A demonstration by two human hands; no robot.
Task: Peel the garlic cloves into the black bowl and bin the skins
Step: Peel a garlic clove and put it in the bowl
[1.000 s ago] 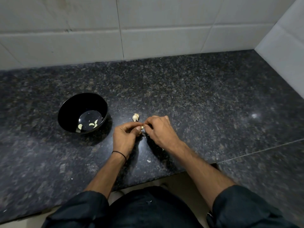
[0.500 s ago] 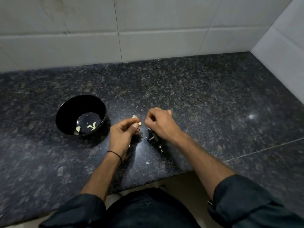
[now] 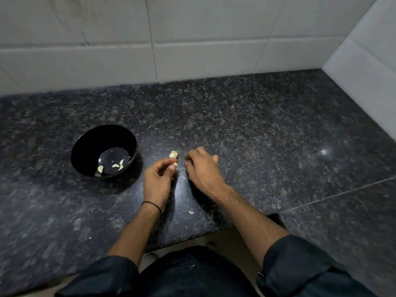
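A dark speckled granite table (image 3: 257, 136) carries a round glossy black bowl (image 3: 85, 138) at left, with peeled pale garlic cloves (image 3: 116, 166) in its bottom. The left hand (image 3: 157, 181) pinches a small garlic clove (image 3: 175, 164) between thumb and forefinger. The right hand (image 3: 202, 170), just right, curls knuckles-up; whether it holds anything is hidden. An unpeeled garlic piece (image 3: 173, 154) lies just beyond, a pale skin scrap (image 3: 190, 211) nearer.

Head camera looks steeply down (wide-angle, close) onto countertop (image 3: 257, 136), tiled wall (image 3: 203, 39) beyond.
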